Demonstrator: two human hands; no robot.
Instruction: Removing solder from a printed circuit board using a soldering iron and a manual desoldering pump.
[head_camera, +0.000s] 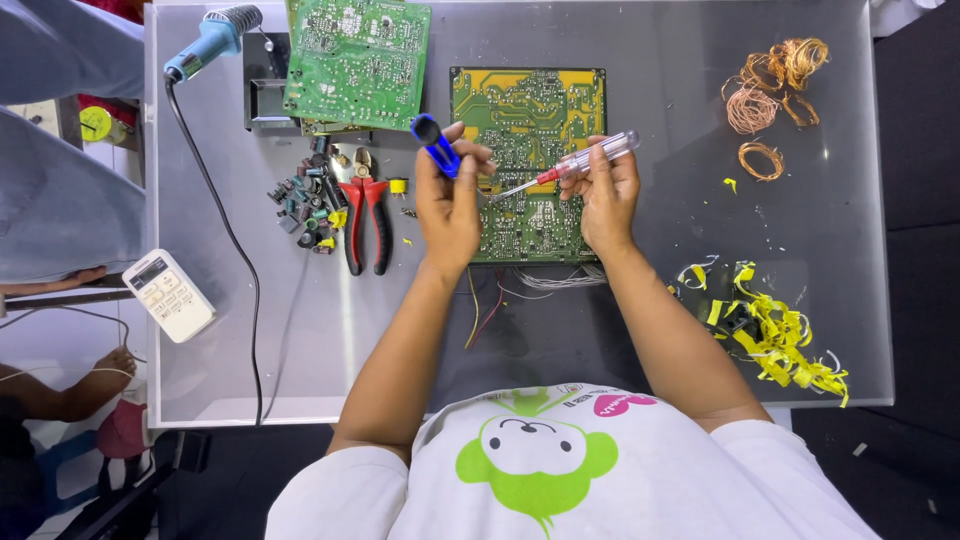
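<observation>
I see two circuit boards on the glass table (640, 330), and I take the lower circuit board (527, 120), the yellow-and-green one, as my landmark. My left hand (450, 200) hovers over its left edge, fingers curled tight around one blue-handled tool (435, 144) that sticks up and away from the board. My right hand (605, 195) sits over its right edge, pinching one clear-handled screwdriver (585, 160) whose red-collared tip slants down onto the middle of the board. A bundle of loose wires (500, 295) trails from the board's near edge. To its upper left lies the second circuit board (357, 60), green, resting on a dark box. Left of the landmark I count one pair of red-handled pliers (366, 210) beside one heap of small parts (305, 195), too many to count. Far left lie one blue hot-air gun (212, 38) and one white remote control (169, 295). To the right I see several copper wire coils (770, 95), and near right, a pile of yellow tape scraps (770, 330).
</observation>
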